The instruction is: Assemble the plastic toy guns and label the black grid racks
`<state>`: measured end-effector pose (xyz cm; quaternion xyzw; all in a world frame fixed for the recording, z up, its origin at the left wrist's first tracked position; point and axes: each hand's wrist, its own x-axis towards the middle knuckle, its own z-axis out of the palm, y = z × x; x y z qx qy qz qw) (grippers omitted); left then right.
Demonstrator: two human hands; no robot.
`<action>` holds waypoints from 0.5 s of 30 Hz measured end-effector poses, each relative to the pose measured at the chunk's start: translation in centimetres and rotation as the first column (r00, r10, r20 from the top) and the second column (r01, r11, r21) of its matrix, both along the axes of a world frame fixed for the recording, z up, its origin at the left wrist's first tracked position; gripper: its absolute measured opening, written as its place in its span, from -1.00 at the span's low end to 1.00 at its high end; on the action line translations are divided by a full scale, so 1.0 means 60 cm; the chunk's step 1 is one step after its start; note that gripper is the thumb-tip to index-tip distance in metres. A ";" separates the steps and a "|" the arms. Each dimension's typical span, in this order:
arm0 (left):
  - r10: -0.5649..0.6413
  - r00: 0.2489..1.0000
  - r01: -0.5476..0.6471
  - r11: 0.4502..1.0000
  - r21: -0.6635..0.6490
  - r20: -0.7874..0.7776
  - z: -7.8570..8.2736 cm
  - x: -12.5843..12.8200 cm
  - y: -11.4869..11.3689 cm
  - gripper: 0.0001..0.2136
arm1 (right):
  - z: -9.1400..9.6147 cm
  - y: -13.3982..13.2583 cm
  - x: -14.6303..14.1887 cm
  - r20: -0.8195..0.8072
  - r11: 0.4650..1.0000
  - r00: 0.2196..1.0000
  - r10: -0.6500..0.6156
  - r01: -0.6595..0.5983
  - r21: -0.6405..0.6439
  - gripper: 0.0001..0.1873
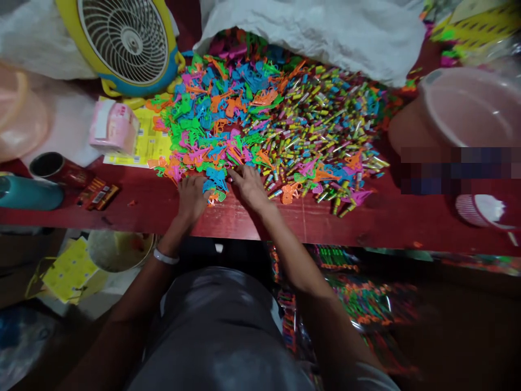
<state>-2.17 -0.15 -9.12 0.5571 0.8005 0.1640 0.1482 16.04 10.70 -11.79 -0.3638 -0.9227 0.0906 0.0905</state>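
A heap of small bright plastic toy pieces (pixel 228 103), some shaped like toy pistols, is spread over the red table in orange, green, blue and pink. My left hand (pixel 192 196) rests at the heap's near edge, its fingers reaching forward, slightly apart. Just right of it lie a few blue, green and orange pieces (pixel 215 182), close to the thumb. My right hand (pixel 249 187) is on the other side of these pieces, fingers stretched toward the heap and touching its edge. No piece shows clearly held in either hand.
Small shiny tubes (pixel 325 108) lie heaped at right, below a white sack (pixel 317 27). A yellow-and-blue fan (pixel 130 43), a pink tissue pack (pixel 114 126) and a teal bottle (pixel 30 191) stand left. A pink basin (pixel 476 108) is at right. The red table's (pixel 240 217) front edge is near my body.
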 end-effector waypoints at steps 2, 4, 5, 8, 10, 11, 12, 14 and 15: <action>-0.020 1.000 0.020 1.000 -0.015 -0.018 0.003 -0.001 0.004 -0.72 | 0.000 0.010 -0.021 0.036 0.998 0.998 -0.056 0.056 0.003 -0.54; -0.012 0.999 0.011 1.000 -0.010 -0.030 0.004 -0.004 0.005 -0.74 | -0.001 0.017 -0.035 0.048 0.992 0.991 -0.124 0.124 0.009 -0.59; 0.000 0.999 0.000 1.000 -0.006 -0.039 0.005 -0.006 0.005 -0.75 | -0.001 0.018 -0.039 0.041 0.988 0.987 -0.155 0.155 0.010 -0.62; 0.037 0.997 -0.037 0.999 0.007 -0.070 0.004 -0.014 -0.002 -0.75 | -0.002 0.011 -0.039 -0.021 0.977 0.977 -0.212 0.211 -0.044 -0.66; 0.054 0.996 -0.053 0.998 0.019 -0.074 0.001 -0.017 -0.010 -0.75 | 0.000 -0.001 -0.031 -0.094 0.961 0.964 -0.249 0.234 -0.150 -0.67; 0.061 0.996 -0.059 0.998 0.033 -0.069 -0.001 -0.018 -0.015 -0.74 | 0.003 -0.008 -0.028 -0.123 0.943 0.951 -0.282 0.251 -0.220 -0.66; 0.063 0.996 -0.060 0.997 0.055 -0.061 -0.003 -0.017 -0.019 -0.73 | 0.006 -0.016 -0.025 -0.137 0.916 0.937 -0.322 0.272 -0.295 -0.66; 0.025 0.999 -0.019 0.992 0.124 -0.046 -0.009 -0.013 -0.024 -0.67 | 0.012 -0.032 -0.024 -0.118 0.848 0.909 -0.401 0.319 -0.424 -0.66; -0.017 0.999 0.024 0.987 0.162 -0.046 -0.012 -0.010 -0.024 -0.64 | 0.014 -0.039 -0.027 -0.103 0.818 0.899 -0.425 0.333 -0.469 -0.66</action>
